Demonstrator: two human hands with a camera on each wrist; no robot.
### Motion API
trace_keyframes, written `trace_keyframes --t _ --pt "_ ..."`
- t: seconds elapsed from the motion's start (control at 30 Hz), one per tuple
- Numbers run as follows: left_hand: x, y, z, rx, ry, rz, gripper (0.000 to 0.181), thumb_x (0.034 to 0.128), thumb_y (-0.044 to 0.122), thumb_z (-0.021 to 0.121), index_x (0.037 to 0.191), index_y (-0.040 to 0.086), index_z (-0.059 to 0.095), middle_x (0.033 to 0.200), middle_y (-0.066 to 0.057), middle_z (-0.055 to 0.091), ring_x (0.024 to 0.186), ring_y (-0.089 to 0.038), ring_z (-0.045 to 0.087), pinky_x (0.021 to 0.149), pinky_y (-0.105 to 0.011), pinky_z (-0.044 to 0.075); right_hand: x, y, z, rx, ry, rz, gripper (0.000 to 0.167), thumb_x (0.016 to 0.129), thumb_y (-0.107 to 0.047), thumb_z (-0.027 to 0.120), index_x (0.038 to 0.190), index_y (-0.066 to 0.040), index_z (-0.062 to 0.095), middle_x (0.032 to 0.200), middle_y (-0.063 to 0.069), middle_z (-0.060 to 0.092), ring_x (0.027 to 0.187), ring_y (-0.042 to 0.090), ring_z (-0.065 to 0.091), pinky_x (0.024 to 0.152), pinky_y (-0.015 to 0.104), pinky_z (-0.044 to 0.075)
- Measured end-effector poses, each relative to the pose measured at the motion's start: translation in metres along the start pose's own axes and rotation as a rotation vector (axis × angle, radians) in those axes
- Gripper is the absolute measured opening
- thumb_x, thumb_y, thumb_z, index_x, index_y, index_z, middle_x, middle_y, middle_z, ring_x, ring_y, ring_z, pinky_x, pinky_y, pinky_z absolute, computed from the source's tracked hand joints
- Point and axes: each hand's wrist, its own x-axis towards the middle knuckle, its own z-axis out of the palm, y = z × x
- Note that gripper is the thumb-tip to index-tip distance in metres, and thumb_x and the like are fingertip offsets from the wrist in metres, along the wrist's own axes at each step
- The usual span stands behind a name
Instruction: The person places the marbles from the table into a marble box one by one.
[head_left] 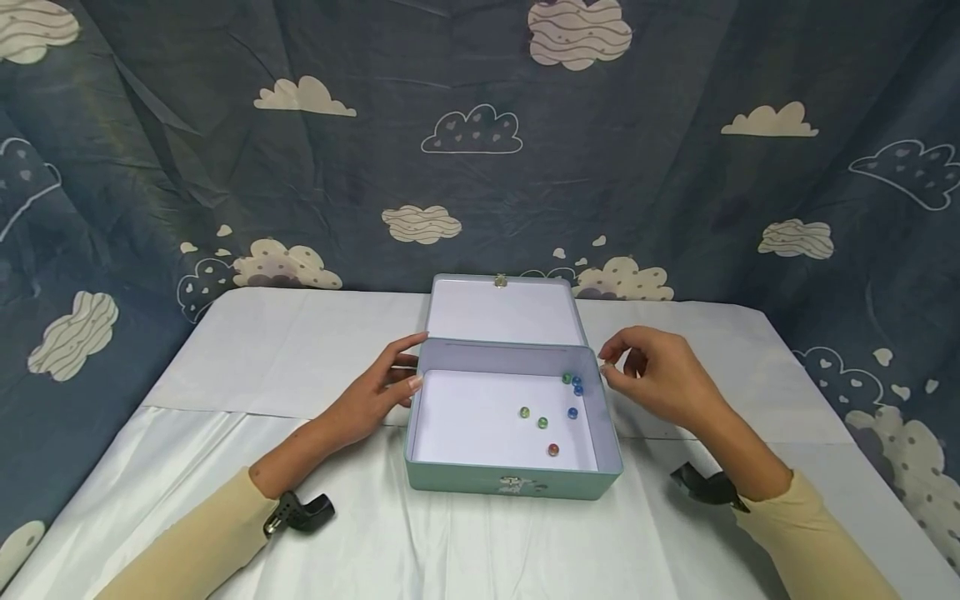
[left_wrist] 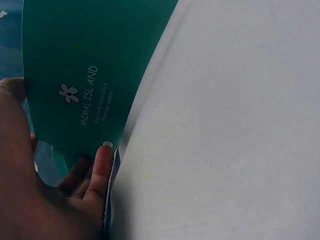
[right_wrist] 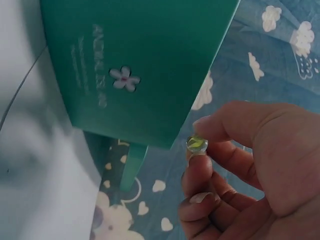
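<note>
A green tin box (head_left: 513,482) stands on the white cloth with its hinged lid (head_left: 504,310) thrown back. My left hand (head_left: 375,387) rests against the box's left side, thumb and forefinger touching it, the fingers loosely bent. Just beyond the right wall, my right hand (head_left: 660,375) pinches a clear marble (right_wrist: 197,144) with a yellow-green swirl between thumb and forefinger. Inside the box, a red marble (head_left: 553,450) lies near the front. Green marbles (head_left: 542,423) and blue marbles (head_left: 573,413) are scattered over the right half of its floor.
White cloth (head_left: 315,533) covers the table. Behind it hangs a dark blue curtain (head_left: 480,183) printed with clouds. A black strap device (head_left: 300,512) sits on the left wrist, and another black device (head_left: 708,485) on the right.
</note>
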Motion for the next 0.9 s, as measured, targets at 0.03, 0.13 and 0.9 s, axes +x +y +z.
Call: trace_keyframes --t 0.03,0.13,0.9 --pt "0.000 0.000 0.000 0.001 0.000 -0.001 0.061 0.1132 0.028 0.053 0.168 0.031 0.026 0.151 -0.022 0.047 0.135 -0.040 0.058 0.091 -0.045 0.058 -0.001 -0.002 0.001 0.003 0.002 -0.006 0.016 0.091 -0.008 0.080 0.107 -0.010 0.077 0.090 0.002 0.068 0.074 0.021 0.058 0.059 0.027 0.050" --pt "0.000 -0.001 0.000 0.003 0.000 -0.002 0.061 0.1133 0.028 0.053 0.168 0.030 0.026 0.150 -0.022 0.047 0.135 -0.040 0.058 0.091 -0.045 0.058 -0.002 -0.006 0.003 0.009 0.003 -0.025 0.017 0.091 -0.007 0.081 0.107 -0.011 0.078 0.092 0.002 0.069 0.075 0.021 0.057 0.059 0.026 0.050" --pt "0.000 -0.002 0.000 0.004 -0.004 0.000 0.062 0.1134 0.029 0.053 0.168 0.030 0.025 0.151 -0.022 0.047 0.135 -0.040 0.057 0.091 -0.045 0.058 -0.001 -0.002 0.014 -0.003 0.068 -0.183 0.017 0.091 -0.002 0.078 0.105 -0.012 0.077 0.101 -0.001 0.067 0.068 0.016 0.055 0.058 0.026 0.049"
